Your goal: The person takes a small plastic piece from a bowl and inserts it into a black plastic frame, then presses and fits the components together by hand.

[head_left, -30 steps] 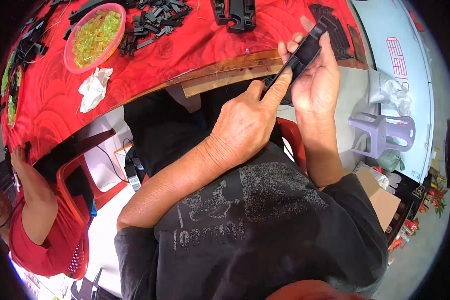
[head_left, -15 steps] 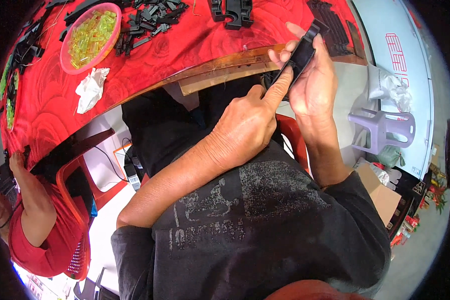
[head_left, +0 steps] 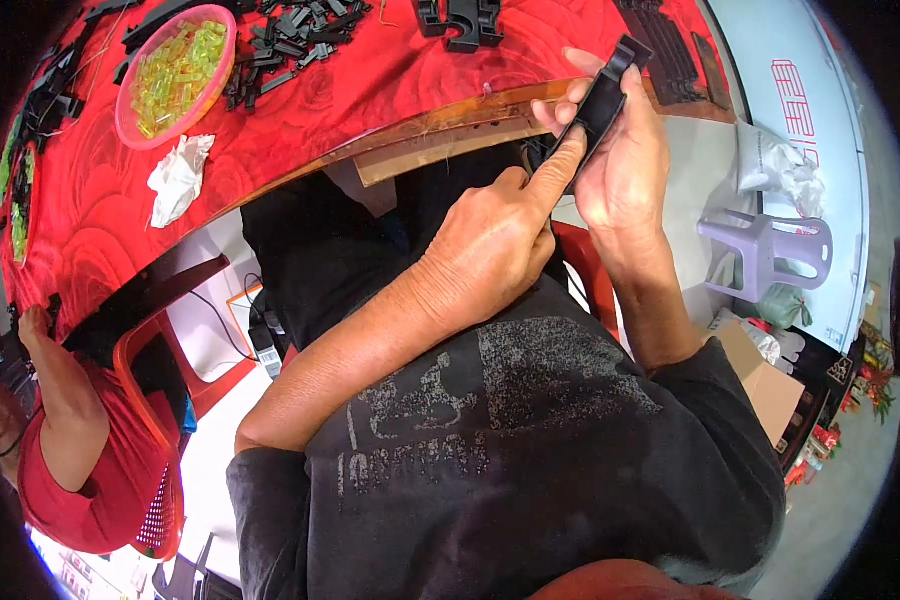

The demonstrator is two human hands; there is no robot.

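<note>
A long, narrow black plastic part (head_left: pixel 604 98) with a hollow channel slants over the table's front edge. My right hand (head_left: pixel 628 165) cradles it from below, fingers curled round its far side and the thumb along the near side. The index finger of my left hand (head_left: pixel 495 240) presses into the channel near the lower end. The other left fingers are folded in, and the left thumb is mostly hidden beneath. Beyond my hands, a larger black moulded piece (head_left: pixel 462 25) lies on the red tablecloth (head_left: pixel 380 75).
A pink bowl (head_left: pixel 124 120) of clear yellow-green pieces stands left, by a crumpled white tissue (head_left: pixel 180 180). Small black parts (head_left: pixel 295 40) lie piled behind; long black strips (head_left: pixel 665 50) lie right. A person in red (head_left: pixel 100 470) sits at left. A purple stool (head_left: pixel 760 250) stands right.
My left index finger stays pressed on the black part, which has shifted slightly. The view has moved a little; nothing has been let go.
</note>
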